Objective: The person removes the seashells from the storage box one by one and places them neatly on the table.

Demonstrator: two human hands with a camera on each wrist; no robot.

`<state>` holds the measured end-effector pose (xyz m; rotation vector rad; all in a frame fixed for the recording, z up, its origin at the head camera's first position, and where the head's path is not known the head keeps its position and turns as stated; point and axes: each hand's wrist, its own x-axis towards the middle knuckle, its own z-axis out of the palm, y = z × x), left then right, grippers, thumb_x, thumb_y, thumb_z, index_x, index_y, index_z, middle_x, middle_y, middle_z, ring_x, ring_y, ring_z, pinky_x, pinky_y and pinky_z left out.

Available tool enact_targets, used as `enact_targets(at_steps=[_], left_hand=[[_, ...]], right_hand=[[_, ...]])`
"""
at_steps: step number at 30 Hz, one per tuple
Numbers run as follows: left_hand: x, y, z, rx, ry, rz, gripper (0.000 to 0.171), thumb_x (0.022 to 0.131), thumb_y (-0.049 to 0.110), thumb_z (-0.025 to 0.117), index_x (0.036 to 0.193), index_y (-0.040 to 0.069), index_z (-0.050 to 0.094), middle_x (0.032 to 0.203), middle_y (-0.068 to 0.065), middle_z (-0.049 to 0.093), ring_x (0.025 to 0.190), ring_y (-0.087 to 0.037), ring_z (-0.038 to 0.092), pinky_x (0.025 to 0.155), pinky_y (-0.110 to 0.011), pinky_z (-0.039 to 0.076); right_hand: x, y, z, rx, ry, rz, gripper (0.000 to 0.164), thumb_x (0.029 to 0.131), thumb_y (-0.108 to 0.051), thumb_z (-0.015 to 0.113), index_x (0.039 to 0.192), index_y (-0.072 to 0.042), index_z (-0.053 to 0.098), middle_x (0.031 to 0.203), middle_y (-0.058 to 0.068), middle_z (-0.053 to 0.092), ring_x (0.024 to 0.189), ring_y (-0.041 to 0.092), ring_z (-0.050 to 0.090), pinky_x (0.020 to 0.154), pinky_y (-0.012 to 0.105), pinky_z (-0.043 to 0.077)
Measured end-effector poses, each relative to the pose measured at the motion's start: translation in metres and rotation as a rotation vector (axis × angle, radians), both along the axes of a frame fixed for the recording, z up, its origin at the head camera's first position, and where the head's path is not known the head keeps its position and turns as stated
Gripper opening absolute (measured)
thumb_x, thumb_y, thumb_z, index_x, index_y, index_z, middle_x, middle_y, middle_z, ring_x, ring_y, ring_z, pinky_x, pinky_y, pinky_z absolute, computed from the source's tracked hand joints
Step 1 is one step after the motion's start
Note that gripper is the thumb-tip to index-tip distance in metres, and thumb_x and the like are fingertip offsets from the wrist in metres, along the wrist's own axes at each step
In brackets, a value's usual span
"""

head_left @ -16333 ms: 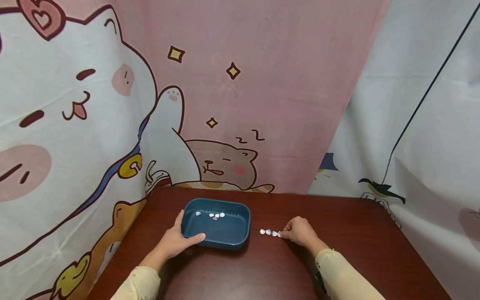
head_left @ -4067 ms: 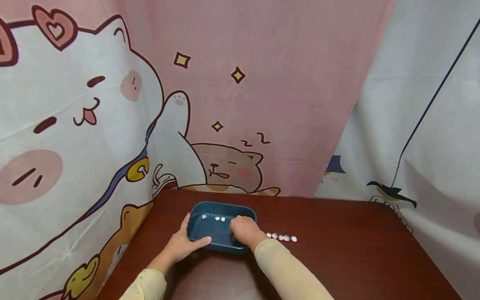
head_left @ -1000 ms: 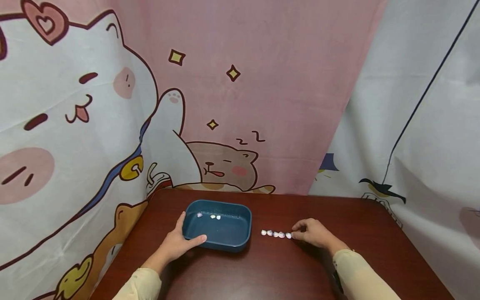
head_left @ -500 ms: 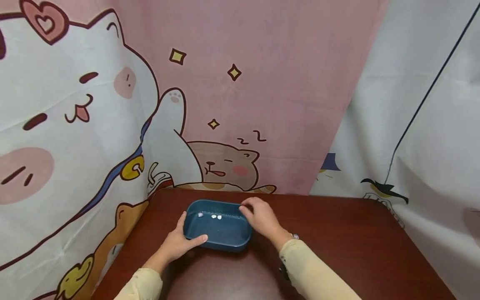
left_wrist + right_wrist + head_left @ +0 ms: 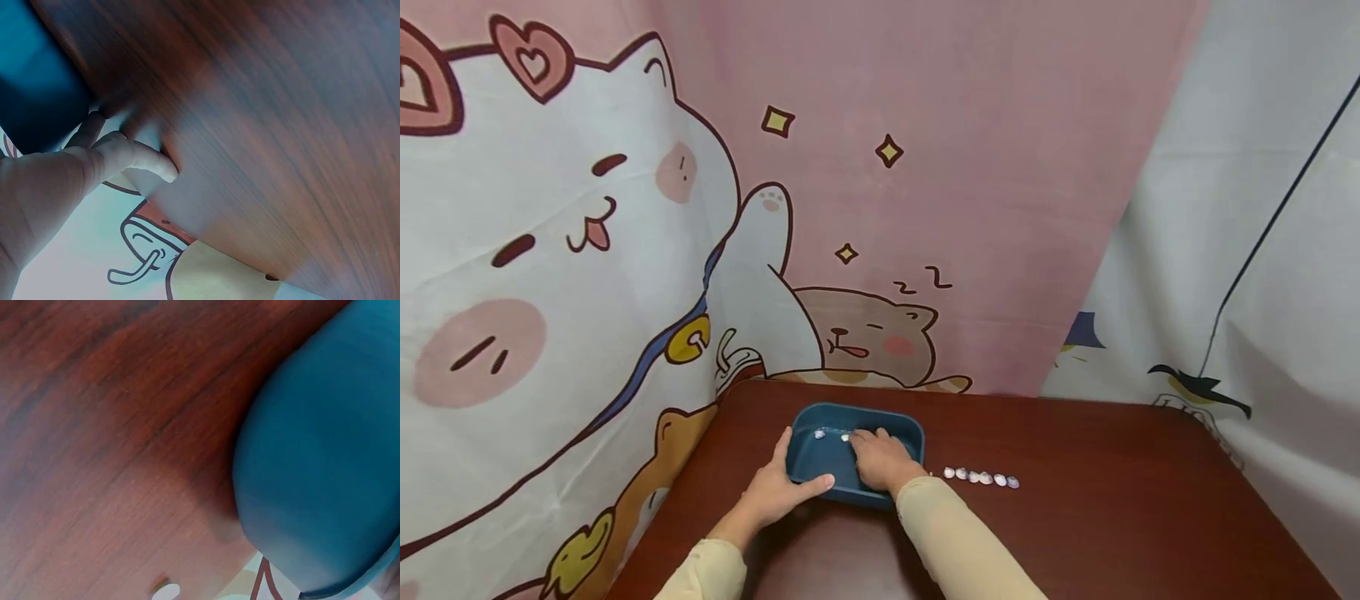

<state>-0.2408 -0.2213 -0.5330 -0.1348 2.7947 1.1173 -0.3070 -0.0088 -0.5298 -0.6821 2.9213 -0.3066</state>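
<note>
A blue rectangular dish (image 5: 823, 460) sits on the table, with small whitish shell-like pieces inside. My left hand (image 5: 772, 490) holds its left near corner, thumb over the near rim and fingers along the outer left side. My right hand (image 5: 880, 460) reaches into the dish from the right, fingers pointing down at its floor. Just beside those fingertips lies a white piece (image 5: 846, 437); whether they pinch one is hidden. Farther left in the dish is a pale purplish piece (image 5: 819, 434). Right of the dish, several similar pieces (image 5: 985, 478) form a row on the table.
The dark reddish-brown table (image 5: 1097, 500) extends right and toward me. A cartoon-printed cloth (image 5: 1000, 208) hangs along its back and left edges. In the right wrist view, one pale piece (image 5: 166, 591) lies near the dish's outer wall.
My right hand has gone from the row's right end into the dish. Over the longer span, the row has grown rightward and fewer pieces show in the dish. The left hand keeps its hold.
</note>
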Motion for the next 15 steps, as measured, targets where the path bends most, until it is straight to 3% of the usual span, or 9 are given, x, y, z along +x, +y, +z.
enact_targets(at_steps=[3,6,9,12,15], left_hand=[[0.001,0.004,-0.004,-0.003,-0.012,0.004,0.132,0.081,0.075,0.079,0.173,0.016,0.005,0.162,-0.036,0.044,0.137,-0.056,0.056,0.106,-0.078,0.045],[0.003,0.004,-0.002,-0.016,-0.014,0.007,0.132,0.081,0.076,0.078,0.173,0.016,0.005,0.163,-0.035,0.043,0.137,-0.056,0.055,0.106,-0.08,0.044],[0.003,0.002,0.0,-0.021,-0.011,0.009,0.133,0.081,0.077,0.078,0.173,0.016,0.004,0.164,-0.035,0.041,0.138,-0.056,0.055,0.107,-0.079,0.044],[0.001,0.001,0.002,-0.02,-0.003,0.007,0.133,0.081,0.076,0.078,0.173,0.015,0.004,0.163,-0.036,0.041,0.137,-0.056,0.056,0.107,-0.079,0.045],[0.001,0.002,0.0,-0.016,-0.008,0.003,0.132,0.082,0.075,0.078,0.173,0.014,0.004,0.163,-0.036,0.041,0.137,-0.056,0.055,0.107,-0.078,0.045]], right_hand=[[-0.001,0.005,-0.001,-0.008,-0.003,-0.026,0.036,0.113,-0.022,0.049,0.14,-0.012,0.07,0.144,0.005,0.069,0.132,0.027,0.062,0.116,0.046,0.051],[-0.002,0.009,-0.001,-0.065,0.014,-0.059,0.027,0.11,-0.015,0.054,0.111,-0.01,0.08,0.111,0.005,0.077,0.1,0.02,0.068,0.096,0.04,0.06],[-0.004,0.012,0.002,-0.122,0.013,-0.074,0.031,0.108,-0.011,0.056,0.085,-0.012,0.076,0.083,0.001,0.07,0.075,0.016,0.06,0.075,0.033,0.056],[-0.005,0.015,0.005,-0.103,0.015,-0.024,0.032,0.106,-0.01,0.061,0.077,-0.013,0.076,0.069,-0.001,0.061,0.066,0.015,0.054,0.066,0.029,0.049],[-0.003,0.018,0.007,-0.05,-0.021,0.024,0.022,0.104,-0.009,0.067,0.086,-0.014,0.08,0.073,-0.002,0.062,0.068,0.013,0.054,0.069,0.027,0.053]])
